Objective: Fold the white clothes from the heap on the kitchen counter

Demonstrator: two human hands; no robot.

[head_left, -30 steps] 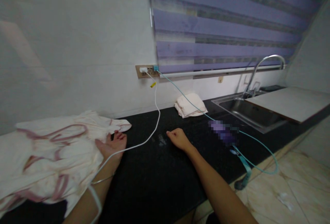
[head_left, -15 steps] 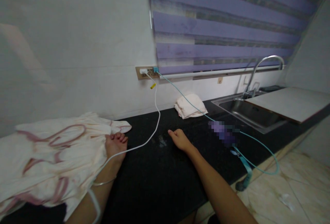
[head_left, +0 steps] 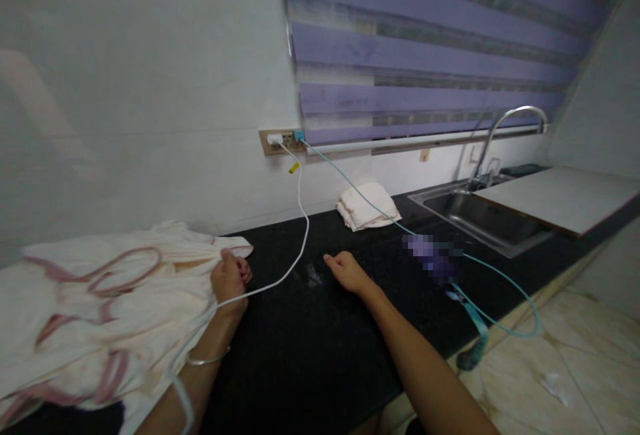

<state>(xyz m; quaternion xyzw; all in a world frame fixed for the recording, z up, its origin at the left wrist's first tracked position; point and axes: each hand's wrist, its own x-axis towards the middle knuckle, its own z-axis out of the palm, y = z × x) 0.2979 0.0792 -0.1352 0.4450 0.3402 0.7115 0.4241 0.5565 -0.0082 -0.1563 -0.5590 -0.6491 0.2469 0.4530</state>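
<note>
My left hand is a loose fist at the right edge of a rumpled white garment with pink trim; nothing shows in its fingers. A white cable crosses over that wrist, which wears a thin bangle. Farther right, my right hand rests on the black countertop, fingers curled under and thumb lying along the top. No object can be seen in it. Behind it, against the wall, sits a folded white cloth.
A wall socket takes the white plug and a teal one. The teal cable runs to a blurred purple item with a teal strap. At the right are a steel sink, a faucet and a white board.
My left hand has turned from palm up to a loose fist with the thumb on top. The right hand stays on the countertop. The view has shifted slightly.
</note>
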